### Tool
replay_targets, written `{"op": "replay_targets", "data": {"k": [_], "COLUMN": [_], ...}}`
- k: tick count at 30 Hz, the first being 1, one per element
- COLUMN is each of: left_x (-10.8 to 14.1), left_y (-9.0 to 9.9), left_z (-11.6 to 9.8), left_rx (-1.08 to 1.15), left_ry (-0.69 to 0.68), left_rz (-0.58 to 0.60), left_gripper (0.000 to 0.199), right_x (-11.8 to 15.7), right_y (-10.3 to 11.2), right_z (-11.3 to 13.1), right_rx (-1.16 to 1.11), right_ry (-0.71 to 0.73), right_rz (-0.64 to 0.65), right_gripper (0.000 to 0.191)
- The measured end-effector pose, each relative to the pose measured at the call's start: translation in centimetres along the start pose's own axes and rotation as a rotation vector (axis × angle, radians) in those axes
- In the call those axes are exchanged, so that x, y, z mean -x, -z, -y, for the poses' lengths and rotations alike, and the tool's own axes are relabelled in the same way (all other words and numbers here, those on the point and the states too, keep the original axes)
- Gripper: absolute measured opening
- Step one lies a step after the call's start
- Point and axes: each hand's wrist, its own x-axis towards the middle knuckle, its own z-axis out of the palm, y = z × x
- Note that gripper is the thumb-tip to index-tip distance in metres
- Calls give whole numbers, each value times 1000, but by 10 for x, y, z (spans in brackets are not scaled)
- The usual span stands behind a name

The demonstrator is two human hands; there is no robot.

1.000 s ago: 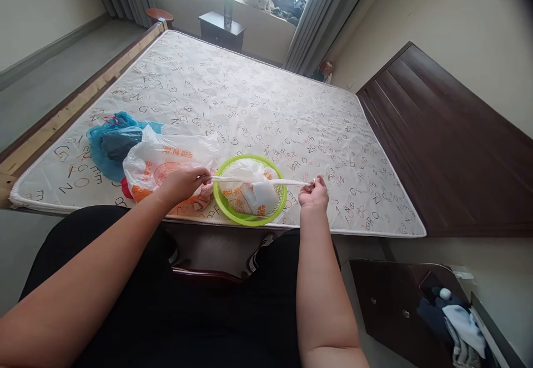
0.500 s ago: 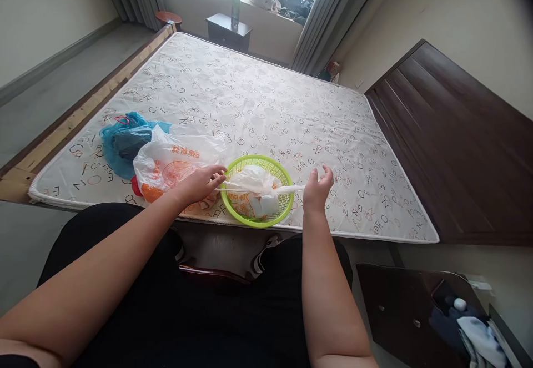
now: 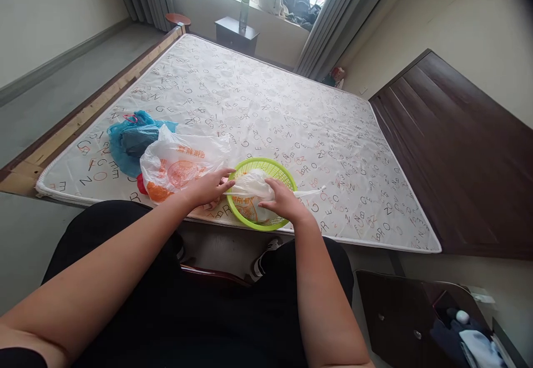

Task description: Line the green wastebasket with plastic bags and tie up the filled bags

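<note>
A white plastic bag with orange print (image 3: 245,207) sits in a light-green mesh basket (image 3: 260,228) at the mattress's near edge. Its neck is gathered and a twisted handle end sticks out to the right over the rim. At the basket's left rim, my left hand (image 3: 213,186) pinches the other, stretched handle. My right hand (image 3: 287,198) lies over the right part of the bag, thumb and fingers apart, covering the gathered neck. Left of the basket is a second white bag with orange print (image 3: 183,160), lying loose beside my left wrist.
A blue plastic bag (image 3: 131,140) with something dark inside lies at the left of the patterned mattress (image 3: 266,112). The brown headboard (image 3: 453,151) stands right. A dark cabinet (image 3: 395,312) with clothes is at lower right; a nightstand (image 3: 236,32) holds a bottle (image 3: 244,13).
My right hand has let go of the right handle and moved left onto the bag. The handle end now sticks out freely. My left hand stays by the left rim. The view has shifted slightly.
</note>
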Motion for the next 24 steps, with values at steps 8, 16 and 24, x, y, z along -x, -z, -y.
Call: {"op": "replay_targets", "data": {"k": [8,16,24], "left_x": [6,-1,-4], "left_y": [8,2,-32], "left_z": [-15,-1,4], "left_rx": [-137,-76,242], "left_ry": [-17,-74,-12], "left_rz": [88,43,-43], "left_gripper": [71,78,99], "right_x": [-5,-8,21], "right_y": [-10,9,77], "right_z": [-10,-4,2], "right_rx": [126,-61,-375], "right_ry": [-85,-64,-156], "right_rz": [73,-93,-498], "right_gripper": [93,58,48]}}
